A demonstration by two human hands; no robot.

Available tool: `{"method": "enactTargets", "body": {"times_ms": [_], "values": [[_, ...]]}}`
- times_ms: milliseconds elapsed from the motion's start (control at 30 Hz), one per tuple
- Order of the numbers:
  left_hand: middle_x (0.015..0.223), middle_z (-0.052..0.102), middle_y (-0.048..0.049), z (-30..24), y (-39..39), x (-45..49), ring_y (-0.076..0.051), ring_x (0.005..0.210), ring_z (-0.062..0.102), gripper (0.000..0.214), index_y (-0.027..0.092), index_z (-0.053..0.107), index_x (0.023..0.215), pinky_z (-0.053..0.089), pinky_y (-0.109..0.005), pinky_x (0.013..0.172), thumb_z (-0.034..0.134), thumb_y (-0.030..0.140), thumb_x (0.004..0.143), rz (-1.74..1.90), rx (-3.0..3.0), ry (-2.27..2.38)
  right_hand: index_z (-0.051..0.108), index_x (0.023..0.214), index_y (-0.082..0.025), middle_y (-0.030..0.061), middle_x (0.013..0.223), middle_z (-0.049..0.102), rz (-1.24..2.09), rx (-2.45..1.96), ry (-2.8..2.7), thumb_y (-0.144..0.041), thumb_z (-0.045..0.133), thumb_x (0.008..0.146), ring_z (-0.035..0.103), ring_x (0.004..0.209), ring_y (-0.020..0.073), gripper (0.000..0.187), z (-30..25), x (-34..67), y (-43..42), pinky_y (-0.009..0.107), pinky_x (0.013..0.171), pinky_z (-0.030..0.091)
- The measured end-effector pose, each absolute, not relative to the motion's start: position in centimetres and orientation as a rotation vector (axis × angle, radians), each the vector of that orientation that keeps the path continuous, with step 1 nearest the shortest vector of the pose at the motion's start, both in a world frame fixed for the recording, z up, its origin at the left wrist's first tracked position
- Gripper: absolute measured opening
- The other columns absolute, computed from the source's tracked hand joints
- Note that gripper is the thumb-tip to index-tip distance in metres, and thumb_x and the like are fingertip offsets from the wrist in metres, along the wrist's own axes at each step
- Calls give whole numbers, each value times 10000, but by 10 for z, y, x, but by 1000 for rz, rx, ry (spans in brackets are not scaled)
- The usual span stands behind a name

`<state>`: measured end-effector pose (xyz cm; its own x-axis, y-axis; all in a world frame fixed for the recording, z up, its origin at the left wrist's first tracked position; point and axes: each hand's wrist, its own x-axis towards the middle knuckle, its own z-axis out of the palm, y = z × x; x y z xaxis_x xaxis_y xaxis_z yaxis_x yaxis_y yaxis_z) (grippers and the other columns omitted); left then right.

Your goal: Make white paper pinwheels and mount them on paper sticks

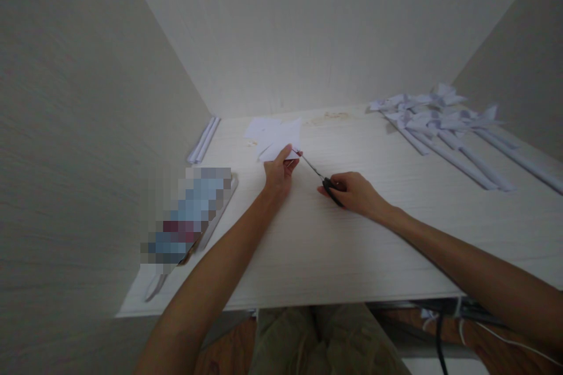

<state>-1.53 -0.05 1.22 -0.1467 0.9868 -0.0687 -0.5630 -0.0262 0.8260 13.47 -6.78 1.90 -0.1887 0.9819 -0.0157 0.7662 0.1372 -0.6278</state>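
My left hand pinches the near edge of a white folded sheet of paper that lies on the pale desk near the back wall. My right hand is closed round the black handles of a pair of scissors. The thin blades point up and left, and their tip reaches the paper's edge right beside my left fingers. Both forearms stretch out over the desk's middle.
Several white paper pinwheels on long rolled stems lie at the back right. A few rolled paper sticks rest along the left wall. A blurred flat object sits at the left. Walls close in the desk on three sides.
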Motion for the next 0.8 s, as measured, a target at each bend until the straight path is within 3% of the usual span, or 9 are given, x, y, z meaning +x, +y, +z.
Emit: {"method": "enactTargets", "body": {"times_ms": [800], "values": [[604,634,33,14,-1,-15,-62,490,586,75,145,590,723,457,-144,466,614,104,664,1552,588,813,440,527,-183,-13,438,454,735,-1704,-2055,-528,439,747,373,420,90,409,19,135,-66,234,434,201]]}}
